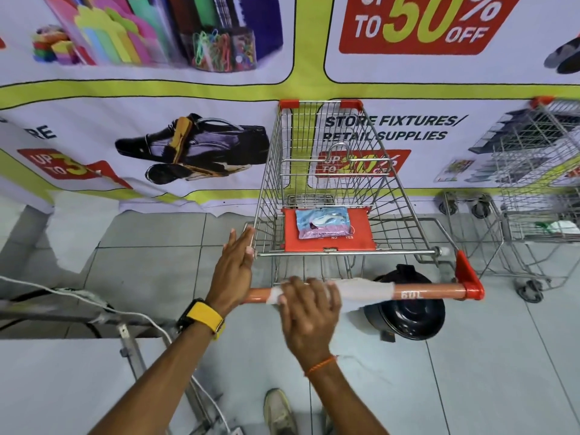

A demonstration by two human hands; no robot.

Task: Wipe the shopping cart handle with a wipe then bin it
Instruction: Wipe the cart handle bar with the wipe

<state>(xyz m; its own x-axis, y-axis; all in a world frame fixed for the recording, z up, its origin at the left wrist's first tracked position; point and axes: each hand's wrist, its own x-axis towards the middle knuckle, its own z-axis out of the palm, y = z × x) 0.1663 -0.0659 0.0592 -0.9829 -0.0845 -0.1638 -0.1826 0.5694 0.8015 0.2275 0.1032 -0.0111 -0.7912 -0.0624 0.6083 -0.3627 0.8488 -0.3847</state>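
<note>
Head view shows the right hand (pixel 309 312) pressing a white wipe (pixel 361 288) around the orange cart handle (pixel 430 291), fingers loosely curled, while the left hand (pixel 233 271), flat and empty, braces the cart's left corner; that loose wrap could slip off and fall beside the black bin (pixel 408 312) on the floor.

Left wrist carries a black watch (pixel 188 313) on a yellow strap (pixel 204 317); right wrist wears 1 thin orange thread bracelet (pixel 320 365); forearms bare; pale sneaker (pixel 279 412) below.
</note>
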